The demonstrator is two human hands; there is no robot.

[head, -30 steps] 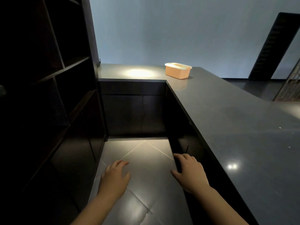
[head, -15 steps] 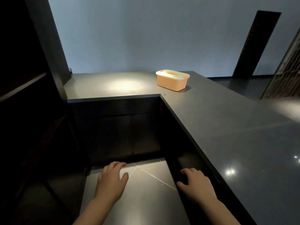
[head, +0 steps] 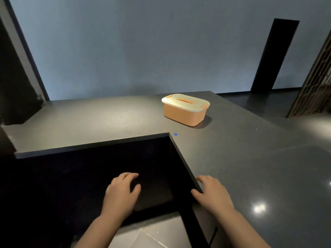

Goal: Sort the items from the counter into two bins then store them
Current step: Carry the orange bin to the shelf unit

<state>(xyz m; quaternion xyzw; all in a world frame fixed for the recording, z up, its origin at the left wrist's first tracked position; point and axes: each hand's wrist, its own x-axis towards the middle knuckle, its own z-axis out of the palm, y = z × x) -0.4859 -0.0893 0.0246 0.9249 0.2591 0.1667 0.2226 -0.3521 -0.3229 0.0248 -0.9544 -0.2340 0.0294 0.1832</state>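
An orange bin with a cream lid closed on it stands on the dark L-shaped counter, near its far corner. My left hand hovers in front of me over the dark gap inside the counter's angle, fingers loosely bent, holding nothing. My right hand is at the counter's inner edge, fingers relaxed, empty; whether it touches the edge I cannot tell. Both hands are well short of the bin.
A small blue dot marks the counter beside its inner corner. A dark shelf unit rises at the left. A pale wall lies behind, with a dark doorway and a lattice screen at the right. Tiled floor shows below.
The view has risen and swung right, so the counter top and the bin now look closer. Both hands have lifted from low over the floor to counter height.
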